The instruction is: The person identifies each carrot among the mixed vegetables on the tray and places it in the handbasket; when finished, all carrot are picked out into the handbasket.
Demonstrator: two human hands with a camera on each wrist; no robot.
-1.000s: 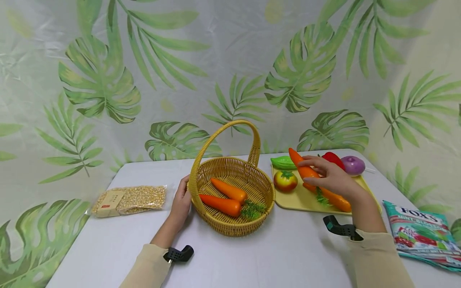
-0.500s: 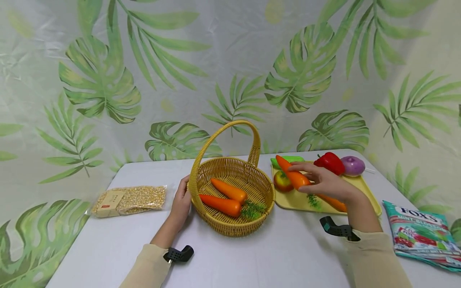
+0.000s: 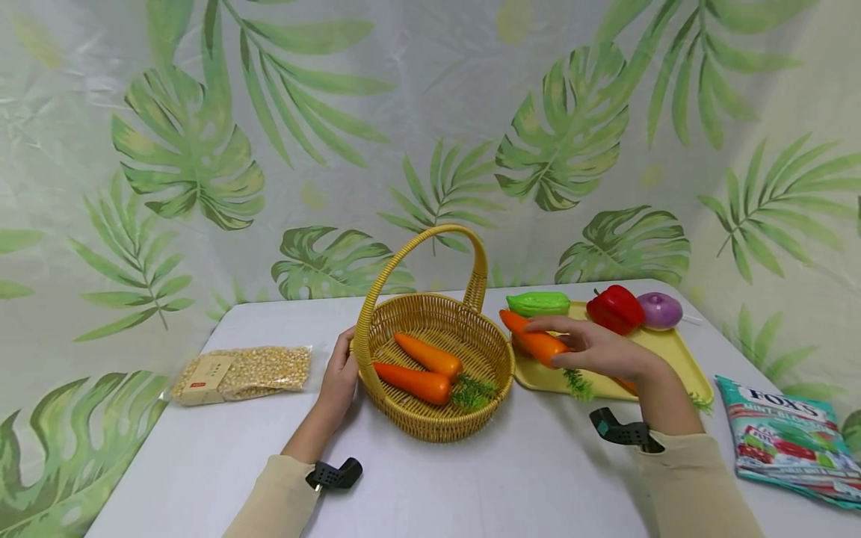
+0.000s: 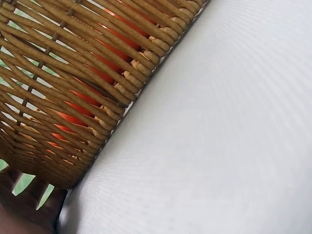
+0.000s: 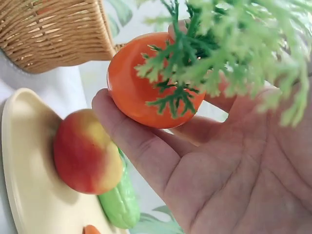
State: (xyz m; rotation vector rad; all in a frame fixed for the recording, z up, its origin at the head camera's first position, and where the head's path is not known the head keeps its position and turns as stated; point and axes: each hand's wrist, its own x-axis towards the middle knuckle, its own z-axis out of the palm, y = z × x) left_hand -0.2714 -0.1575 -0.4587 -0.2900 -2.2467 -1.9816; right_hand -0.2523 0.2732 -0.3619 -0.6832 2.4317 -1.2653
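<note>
A wicker basket (image 3: pixel 437 430) holds two carrots (image 3: pixel 427 355); the left wrist view shows its woven side (image 4: pixel 53 58) close up. At its left side, my left hand (image 3: pixel 338 381) grips the basket by the handle's base; some fingers (image 4: pixel 36 190) lie against the weave. My right hand (image 3: pixel 605 350) pinches another orange carrot (image 3: pixel 538 340) between thumb and fingers, over the yellow tray's left part. In the right wrist view the carrot's thick end (image 5: pixel 141 83) and green leaves (image 5: pixel 229 53) face the camera, above my palm (image 5: pixel 229 170).
On the yellow tray (image 3: pixel 673 347) lie a red-yellow fruit (image 5: pixel 87 151), a green vegetable (image 3: pixel 538 302), a red pepper (image 3: pixel 615 308), a purple onion (image 3: pixel 659 310) and a partly hidden carrot. A corn bag (image 3: pixel 262 371) is left, a candy bag (image 3: pixel 787 441) right.
My right hand has moved left and slightly down with the carrot, toward the basket, uncovering the red pepper. My left hand and the basket stay in place.
</note>
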